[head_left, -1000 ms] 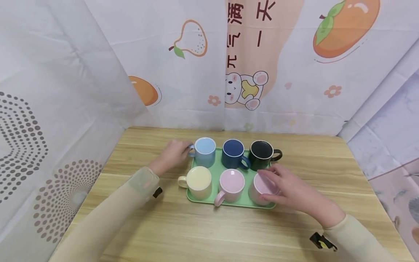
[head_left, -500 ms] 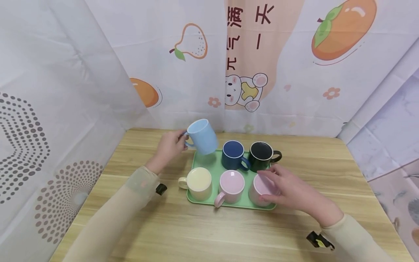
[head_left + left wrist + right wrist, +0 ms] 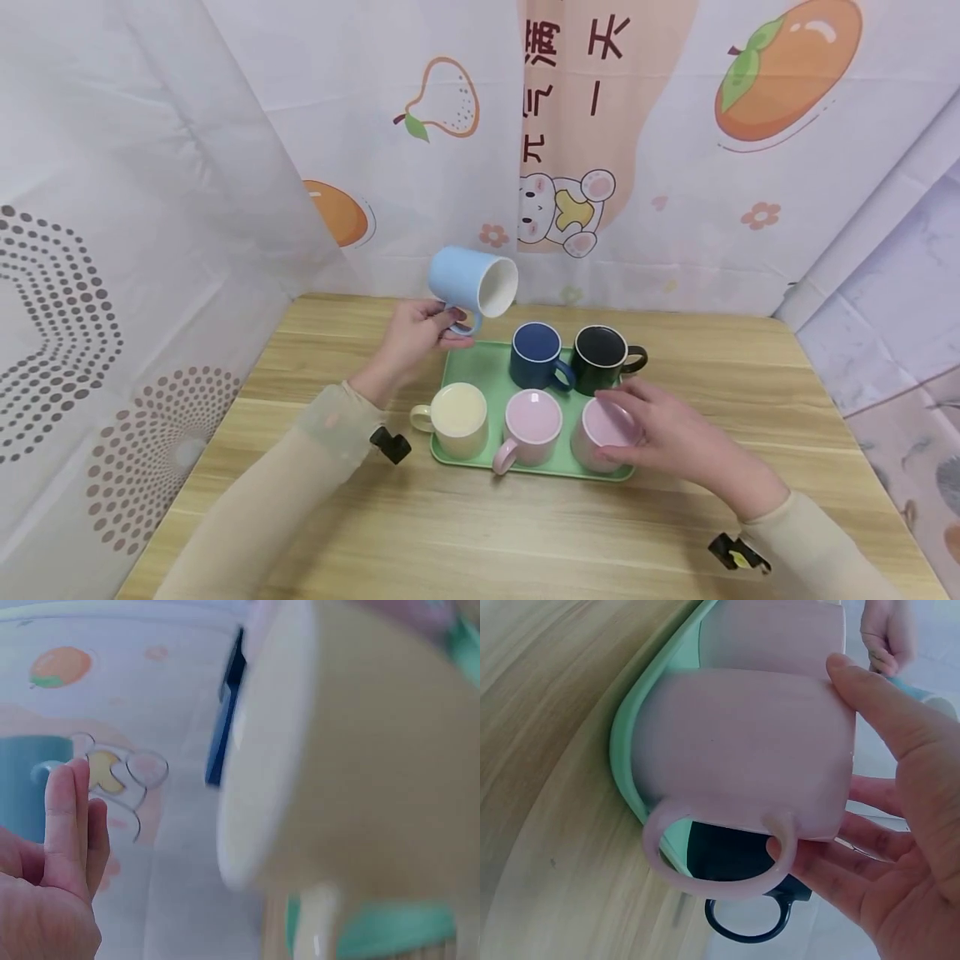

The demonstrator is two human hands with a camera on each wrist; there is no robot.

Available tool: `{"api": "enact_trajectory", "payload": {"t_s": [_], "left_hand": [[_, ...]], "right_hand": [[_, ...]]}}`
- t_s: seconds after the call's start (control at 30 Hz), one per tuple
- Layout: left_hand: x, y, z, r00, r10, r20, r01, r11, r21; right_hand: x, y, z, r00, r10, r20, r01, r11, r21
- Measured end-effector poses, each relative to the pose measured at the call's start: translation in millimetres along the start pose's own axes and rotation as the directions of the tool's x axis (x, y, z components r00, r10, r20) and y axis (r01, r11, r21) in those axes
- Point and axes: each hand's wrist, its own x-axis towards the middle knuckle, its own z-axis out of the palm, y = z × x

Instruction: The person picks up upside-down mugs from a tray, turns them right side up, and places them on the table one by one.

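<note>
My left hand (image 3: 416, 337) pinches the handle of a light blue mug (image 3: 463, 275), raised above the back left of a green tray (image 3: 474, 360). The mug lies tipped on its side, its white inside facing right. On the tray's front right corner stands a pink mug (image 3: 742, 742); my right hand (image 3: 667, 433) grips it near the rim, thumb on one side and fingers on the other. Another pink mug (image 3: 532, 421) is beside it, and a cream mug (image 3: 459, 425) is at the front left. In the left wrist view the cream mug looms close and blurred.
At the back of the tray stand a navy mug (image 3: 534, 362) and a black mug (image 3: 596, 371). The tray rests on a wooden table (image 3: 510, 533). A printed cloth (image 3: 435, 183) hangs behind the table's far edge.
My left hand has lifted the light blue mug from the tray's back left and tipped it onto its side, opening to the right. My right hand has stayed on the pink mug.
</note>
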Motion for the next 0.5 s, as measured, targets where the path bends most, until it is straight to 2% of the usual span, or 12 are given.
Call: {"api": "enact_trajectory", "payload": {"t_s": [0.17,0.3,0.43,0.5], "left_hand": [[-1.9,-0.8,15.6,0.99,-0.134,0.044,0.14,0.975,-0.17],[-3.8,-4.7,26.0,0.974,-0.203,0.102,0.219,0.956,-0.193],[-4.4,-10.1,35.9,0.964,-0.228,0.137,0.25,0.952,-0.175],[-3.7,-12.0,40.2,0.962,-0.234,0.14,0.258,0.946,-0.194]], "right_hand": [[-1.4,0.4,-0.2,0.999,0.033,0.013,-0.032,0.999,-0.007],[1.7,-0.6,-2.1,0.999,0.046,0.019,-0.046,0.999,0.009],[7.8,-7.0,-6.5,0.995,0.094,0.041,-0.096,0.995,0.037],[12.6,-12.0,-11.7,0.989,0.133,0.065,-0.137,0.989,0.061]]}}
